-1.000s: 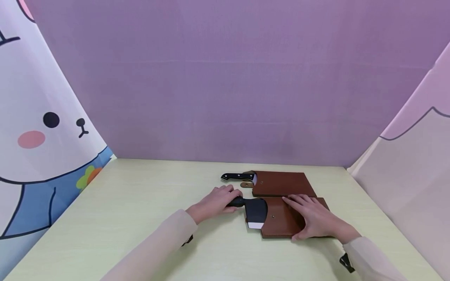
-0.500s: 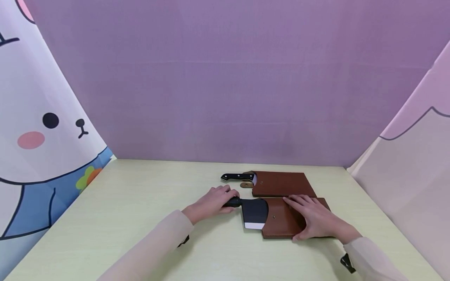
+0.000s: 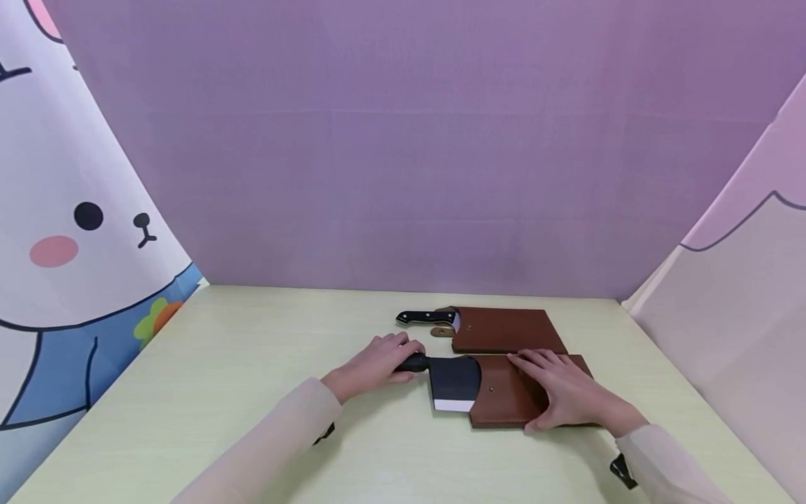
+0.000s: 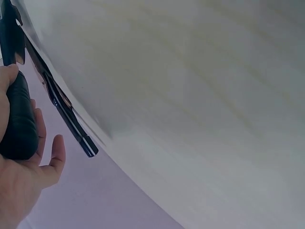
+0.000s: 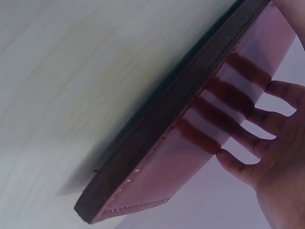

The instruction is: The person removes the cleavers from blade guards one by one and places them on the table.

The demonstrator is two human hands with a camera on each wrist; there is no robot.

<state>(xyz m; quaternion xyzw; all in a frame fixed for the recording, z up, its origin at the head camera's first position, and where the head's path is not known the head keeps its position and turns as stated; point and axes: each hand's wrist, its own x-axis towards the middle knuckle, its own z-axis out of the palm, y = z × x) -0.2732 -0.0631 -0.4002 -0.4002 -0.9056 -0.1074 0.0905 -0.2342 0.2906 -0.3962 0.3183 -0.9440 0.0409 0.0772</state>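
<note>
Since the earlier frames, the cleaver (image 3: 455, 381) has slid a little farther out to the left of the near sheath (image 3: 504, 399), the left hand (image 3: 378, 364) going with it.

In the head view, the left hand, left of the near sheath, grips the cleaver's black handle; dark blade with a pale edge shows at the near sheath's left end. The right hand (image 3: 569, 388) rests spread on the near sheath's right part. Just behind the near sheath lies the far sheath (image 3: 506, 329), holding a knife (image 3: 425, 317).

In the left wrist view, one finger stands clear of the cleaver's handle.

In the right wrist view, separated fingertips (image 5: 228, 157) touch the near sheath's stitched face.
</note>
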